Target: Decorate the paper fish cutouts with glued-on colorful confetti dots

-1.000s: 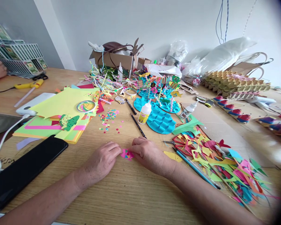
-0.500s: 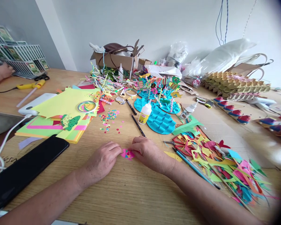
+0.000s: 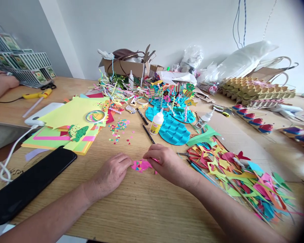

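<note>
Head: yellow-labelled bottle (image 3: 156, 123) beyond pink paper (image 3: 146, 164)

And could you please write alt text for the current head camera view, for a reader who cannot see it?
A person's left hand touches one end of a pink paper piece with colored bits on a wooden table; the right hand is at its other end. Beyond them stands a yellow-labeled bottle; paper sheets lie at left, colorful scraps at right.

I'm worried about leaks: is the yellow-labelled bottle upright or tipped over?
Upright: the yellow-labelled bottle stands on its base, white nozzle pointing up. Whether its tip is sealed, I cannot tell.
</note>
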`<state>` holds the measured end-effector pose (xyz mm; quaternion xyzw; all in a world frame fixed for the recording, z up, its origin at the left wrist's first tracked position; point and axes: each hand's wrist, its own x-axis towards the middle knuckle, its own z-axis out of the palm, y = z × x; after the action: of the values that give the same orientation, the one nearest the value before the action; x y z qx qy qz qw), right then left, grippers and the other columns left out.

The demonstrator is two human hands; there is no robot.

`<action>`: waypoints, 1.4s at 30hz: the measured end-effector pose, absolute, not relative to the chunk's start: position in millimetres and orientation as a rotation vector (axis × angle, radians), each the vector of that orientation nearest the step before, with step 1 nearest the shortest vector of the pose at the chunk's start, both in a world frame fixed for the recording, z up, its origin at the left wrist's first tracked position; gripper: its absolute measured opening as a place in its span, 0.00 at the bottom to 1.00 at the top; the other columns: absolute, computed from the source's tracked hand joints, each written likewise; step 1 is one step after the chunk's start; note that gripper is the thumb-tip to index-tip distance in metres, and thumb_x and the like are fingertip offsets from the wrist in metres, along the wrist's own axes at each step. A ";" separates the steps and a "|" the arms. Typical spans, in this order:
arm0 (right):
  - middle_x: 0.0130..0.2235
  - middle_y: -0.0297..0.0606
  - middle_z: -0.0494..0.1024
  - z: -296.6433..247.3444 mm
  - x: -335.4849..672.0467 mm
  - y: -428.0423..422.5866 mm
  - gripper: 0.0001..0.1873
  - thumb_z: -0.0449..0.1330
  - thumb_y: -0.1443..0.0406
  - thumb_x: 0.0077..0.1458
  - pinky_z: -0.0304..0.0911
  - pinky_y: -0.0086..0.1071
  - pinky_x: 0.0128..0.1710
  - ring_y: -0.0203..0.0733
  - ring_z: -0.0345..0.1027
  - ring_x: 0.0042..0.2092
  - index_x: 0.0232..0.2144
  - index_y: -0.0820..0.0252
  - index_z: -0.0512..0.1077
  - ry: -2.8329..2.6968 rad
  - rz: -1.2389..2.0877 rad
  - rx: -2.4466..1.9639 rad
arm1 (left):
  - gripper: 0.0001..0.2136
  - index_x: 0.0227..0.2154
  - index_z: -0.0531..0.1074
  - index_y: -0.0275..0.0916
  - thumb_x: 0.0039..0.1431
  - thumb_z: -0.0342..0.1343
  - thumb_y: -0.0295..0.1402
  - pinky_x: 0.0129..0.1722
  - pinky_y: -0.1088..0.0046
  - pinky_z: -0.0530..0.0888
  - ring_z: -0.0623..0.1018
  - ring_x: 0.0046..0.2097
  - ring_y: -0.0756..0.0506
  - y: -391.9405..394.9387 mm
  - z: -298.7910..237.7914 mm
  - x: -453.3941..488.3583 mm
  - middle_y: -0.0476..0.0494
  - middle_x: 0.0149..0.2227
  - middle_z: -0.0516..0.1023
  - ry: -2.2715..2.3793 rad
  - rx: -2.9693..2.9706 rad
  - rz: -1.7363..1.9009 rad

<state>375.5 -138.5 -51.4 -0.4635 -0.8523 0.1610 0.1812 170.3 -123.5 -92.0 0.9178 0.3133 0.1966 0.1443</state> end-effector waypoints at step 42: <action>0.36 0.39 0.70 -82.0 398.0 -191.3 0.13 0.45 0.76 0.53 0.60 0.28 0.32 0.37 0.64 0.35 0.36 0.60 0.65 -2.260 0.462 -1.196 | 0.06 0.29 0.69 0.38 0.51 0.48 0.26 0.32 0.73 0.66 0.73 0.36 0.44 11.3 -68.1 166.7 0.43 0.31 0.73 1.430 2.914 -0.065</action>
<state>398.0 -191.3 -82.0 -0.4435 -0.8379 0.1711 0.2684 166.7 11.3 -68.1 0.8964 0.4398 -0.0199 -0.0523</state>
